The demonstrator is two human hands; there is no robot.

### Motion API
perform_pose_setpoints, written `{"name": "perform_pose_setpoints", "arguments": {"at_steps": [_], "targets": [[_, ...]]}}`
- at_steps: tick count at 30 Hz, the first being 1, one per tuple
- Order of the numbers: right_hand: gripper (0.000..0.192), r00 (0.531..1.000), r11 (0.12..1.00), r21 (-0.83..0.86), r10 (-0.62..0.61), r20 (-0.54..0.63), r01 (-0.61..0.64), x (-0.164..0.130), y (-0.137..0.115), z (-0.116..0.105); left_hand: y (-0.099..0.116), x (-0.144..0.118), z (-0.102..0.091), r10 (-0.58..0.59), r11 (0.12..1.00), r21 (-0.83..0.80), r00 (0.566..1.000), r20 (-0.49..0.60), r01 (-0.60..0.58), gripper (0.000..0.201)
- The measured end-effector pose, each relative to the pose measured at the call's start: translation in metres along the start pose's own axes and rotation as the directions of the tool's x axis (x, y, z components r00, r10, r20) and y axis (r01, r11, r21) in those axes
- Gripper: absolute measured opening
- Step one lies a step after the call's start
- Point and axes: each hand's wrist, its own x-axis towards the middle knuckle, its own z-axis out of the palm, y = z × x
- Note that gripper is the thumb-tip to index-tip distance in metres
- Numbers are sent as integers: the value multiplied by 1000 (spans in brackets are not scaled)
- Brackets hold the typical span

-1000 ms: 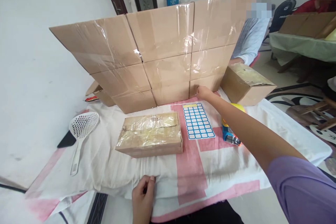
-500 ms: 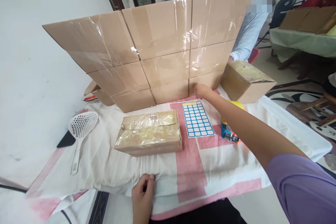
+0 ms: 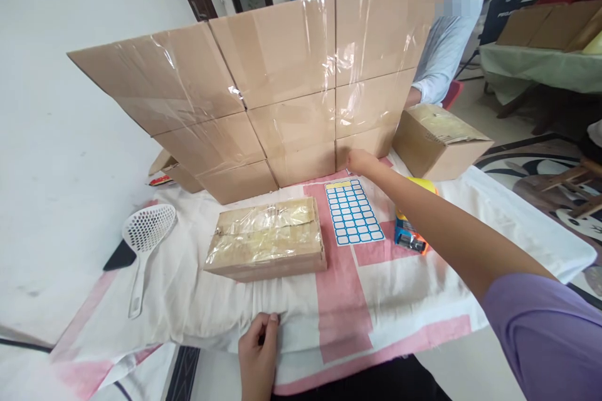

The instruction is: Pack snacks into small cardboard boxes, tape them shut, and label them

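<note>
My right hand reaches far across the table to the foot of the upright cardboard panel. Its fingers are closed and partly hidden; a small pale bit shows at their tips, too small to name. Just below that hand lies a sheet of blue-bordered label stickers. At the table's near edge my left hand rests curled on the cloth, with nothing visible in it. A taped cardboard box sits between my left hand and the panel.
A white slotted skimmer lies at left. Partly behind my right forearm is a yellow, blue and orange object. Another taped box stands at the right, near a person in a light blue sleeve. A pink-and-white cloth covers the table.
The view has shifted slightly. My right hand stays at the panel's foot with its fingers closed, and my left hand remains curled at the table edge.
</note>
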Motion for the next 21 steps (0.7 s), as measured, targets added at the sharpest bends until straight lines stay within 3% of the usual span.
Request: {"name": "perform_pose_setpoints", "arguments": {"at_steps": [3, 9, 12, 15, 17, 19, 20, 21], "targets": [[17, 998, 997, 58, -56, -3, 56, -10, -10, -5, 3, 0, -1, 5, 1000, 14, 1000, -17, -5, 46], [20, 974, 949, 240, -170, -151, 203, -48, -26, 5, 13, -6, -4, 79, 989, 130, 995, -60, -71, 43], [16, 954, 862, 421, -207, -217, 283, -87, -27, 29, 17, -7, -16, 159, 966, 234, 963, -219, -106, 35], [10, 942, 556, 761, -160, -295, 333, -128, -31, 66, 27, 10, -36, 212, 949, 310, 854, -474, -64, 22], [7, 955, 301, 910, -163, -246, 286, -149, -37, 91, 37, 34, -49, 206, 970, 236, 737, -644, -64, 16], [8, 958, 114, 964, -183, -219, 242, -162, -45, 110, 49, 65, -60, 196, 979, 114, 610, -768, -171, 14], [9, 957, 74, 966, -174, -233, 248, -167, -49, 117, 53, 80, -64, 217, 969, 99, 587, -780, -227, 18], [9, 955, 70, 960, -145, -259, 271, -169, -52, 123, 57, 95, -67, 259, 958, 123, 605, -753, -258, 22]]}}
